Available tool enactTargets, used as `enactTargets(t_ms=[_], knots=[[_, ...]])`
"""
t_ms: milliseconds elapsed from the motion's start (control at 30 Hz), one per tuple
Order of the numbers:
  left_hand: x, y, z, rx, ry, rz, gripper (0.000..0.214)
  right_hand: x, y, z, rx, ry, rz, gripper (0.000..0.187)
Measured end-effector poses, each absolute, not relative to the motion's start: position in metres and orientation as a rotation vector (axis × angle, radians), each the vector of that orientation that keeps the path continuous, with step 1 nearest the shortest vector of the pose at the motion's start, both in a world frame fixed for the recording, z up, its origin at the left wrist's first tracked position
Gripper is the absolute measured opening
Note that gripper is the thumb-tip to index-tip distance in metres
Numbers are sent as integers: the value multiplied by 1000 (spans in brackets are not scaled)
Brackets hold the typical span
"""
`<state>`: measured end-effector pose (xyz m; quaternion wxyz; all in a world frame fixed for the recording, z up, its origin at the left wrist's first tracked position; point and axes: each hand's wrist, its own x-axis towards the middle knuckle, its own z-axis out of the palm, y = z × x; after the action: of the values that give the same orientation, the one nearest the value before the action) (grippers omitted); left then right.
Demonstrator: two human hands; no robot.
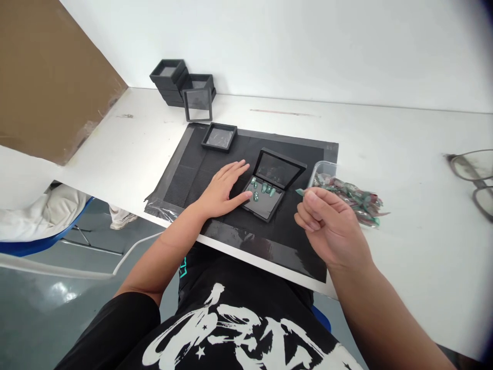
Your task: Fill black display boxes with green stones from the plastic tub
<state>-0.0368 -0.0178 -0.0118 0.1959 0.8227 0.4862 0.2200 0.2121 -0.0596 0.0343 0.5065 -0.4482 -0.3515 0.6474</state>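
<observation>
An open black hinged case (283, 167) lies on a black mat (246, 226), with several green press-on nails (264, 189) stuck in a row on its base. My left hand (221, 191) rests flat on the mat, fingertips touching the case's left edge. My right hand (327, 221) hovers to the right of the case, thumb and forefinger pinching one small green nail (300, 192). Just behind that hand a clear plastic tub (322, 168) spills a heap of green and pink nail pieces (356, 200) onto the white table.
A second shallow black case (219, 136) sits at the mat's far left. More black cases (181, 82) are stacked by the wall, one frame leaning upright. Eyeglasses (473, 174) lie at the table's right edge. A cardboard sheet (50, 77) stands left; a blue chair (42, 226) is below.
</observation>
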Motion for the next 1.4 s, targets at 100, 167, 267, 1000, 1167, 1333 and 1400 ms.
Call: enactTargets(t_ms=[100,167,267,1000,1167,1333,1400], knots=[[-36,-18,-12,2314,1417,494,73,210,-61,28,-1255,-1058,1429,21],[-35,-18,-12,2332,1414,453,65,208,-63,24,-1397,-1295,1280,22],[-35,-20,-12,2337,1421,437,58,204,-66,19,-1554,-1625,998,21],[-32,-32,-6,2340,1357,764,52,196,-64,7,-1787,-1938,718,24],[-32,-33,-6,2346,1258,782,46,198,-64,6,-1811,-1947,672,27],[-33,-34,-3,2364,1106,719,44,200,-66,6,-1872,-1969,621,29],[-33,-34,-2,2358,1121,729,46,202,-67,6,-1872,-1982,630,29]])
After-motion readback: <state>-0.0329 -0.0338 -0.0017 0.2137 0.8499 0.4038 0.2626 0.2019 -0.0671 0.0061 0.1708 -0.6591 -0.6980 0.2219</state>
